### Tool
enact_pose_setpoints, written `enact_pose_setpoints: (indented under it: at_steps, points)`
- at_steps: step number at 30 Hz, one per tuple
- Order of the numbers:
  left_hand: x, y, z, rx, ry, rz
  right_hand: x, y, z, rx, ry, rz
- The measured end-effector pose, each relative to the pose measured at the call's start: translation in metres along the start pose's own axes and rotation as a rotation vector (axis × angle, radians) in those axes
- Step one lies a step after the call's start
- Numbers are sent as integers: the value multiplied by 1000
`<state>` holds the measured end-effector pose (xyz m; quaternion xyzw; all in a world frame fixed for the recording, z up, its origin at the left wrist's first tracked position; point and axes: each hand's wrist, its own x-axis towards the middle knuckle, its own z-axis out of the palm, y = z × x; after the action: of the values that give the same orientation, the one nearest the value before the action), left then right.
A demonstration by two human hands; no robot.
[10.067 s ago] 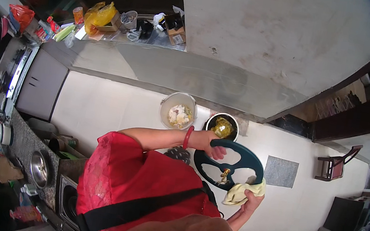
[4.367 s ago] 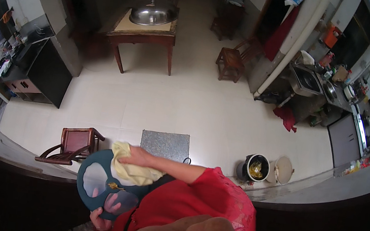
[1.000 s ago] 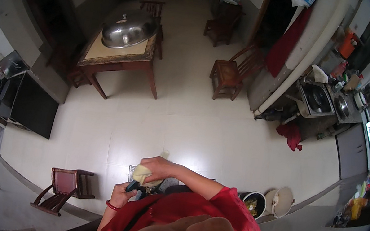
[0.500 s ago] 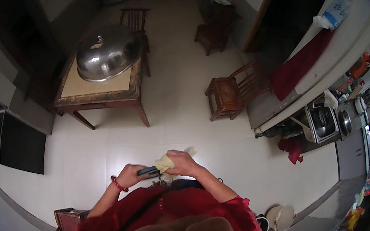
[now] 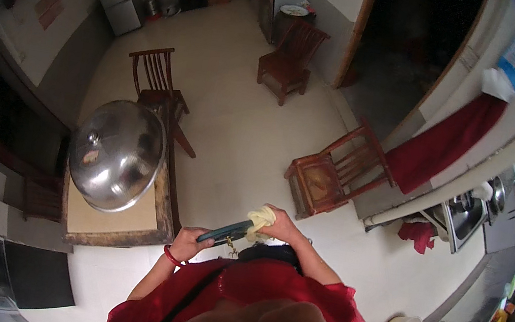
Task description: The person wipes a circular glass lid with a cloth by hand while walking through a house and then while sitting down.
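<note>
Head view gives us the dark teal flat piece (image 5: 224, 230) nearly edge-on, held between our two hands in front of the red top (image 5: 252, 282). Our left hand (image 5: 188, 245) has its fingers closed around the near-left end, with hardly any gap that we can see; our right hand (image 5: 282, 226) has its fingers curled over a pale yellow cloth (image 5: 260, 220), bunched against the other end. How far the right fingertips wrap beneath the cloth we cannot tell. Just below the rim, between the two sets of fingers, hangs a small brass-coloured fitting (image 5: 230, 247). We judge the piece stiff, since it keeps a straight edge across both grips, and probably light to moderate in weight; its smooth-looking surface may slip under soft cloth. The bare left grip on the outer edge seems the sure hold, opposite the cloth, with fingers clear of the fitting, which looks like the delicate part. The cloth is limp and folds easily, so it is best pinched in a thick wad. Left of our fingers, well apart, a domed steel lid (image 5: 119, 157) sits on the wooden table (image 5: 114, 231).
</note>
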<state>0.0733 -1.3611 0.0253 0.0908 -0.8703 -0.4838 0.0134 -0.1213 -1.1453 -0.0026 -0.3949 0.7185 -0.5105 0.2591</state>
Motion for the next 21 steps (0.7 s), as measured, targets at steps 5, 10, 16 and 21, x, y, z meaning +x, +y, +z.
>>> enact_pose_setpoints:
  at_steps: [5,10,16,21]
  points:
    - [102,-7,-63,23,69,-54,153,-22,-34,-277,-171,-358]
    - [222,-25,-106,180,141,-20,291,-26,-53,-486,-296,-657]
    - [378,-84,-208,-123,199,-137,482,48,-122,-46,-88,-248]
    - [534,-103,-312,-129,26,-138,609,37,-179,10,23,-90]
